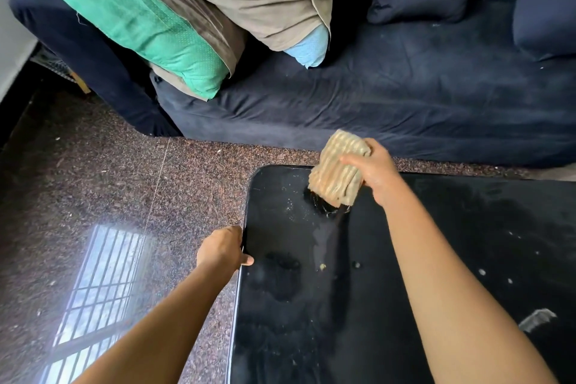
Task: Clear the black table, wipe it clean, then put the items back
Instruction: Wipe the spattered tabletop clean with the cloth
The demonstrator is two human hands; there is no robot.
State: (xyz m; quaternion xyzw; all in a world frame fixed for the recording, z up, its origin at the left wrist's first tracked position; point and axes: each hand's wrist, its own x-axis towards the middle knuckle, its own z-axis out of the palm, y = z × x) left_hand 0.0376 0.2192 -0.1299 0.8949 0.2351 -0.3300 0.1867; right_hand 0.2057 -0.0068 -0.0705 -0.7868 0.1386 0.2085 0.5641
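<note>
Black table (389, 305): left hand (223, 248) grips its edge, right hand (375, 170) clutches cloth (338, 170).

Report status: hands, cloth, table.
Right hand gripping folded cloth at far corner. Left hand holding black table edge. Crumbs remain; nothing obstructing.

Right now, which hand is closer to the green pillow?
Left. The left hand grips the black table's edge below the green pillow; the right hand is farther right, holding the cloth.
</note>
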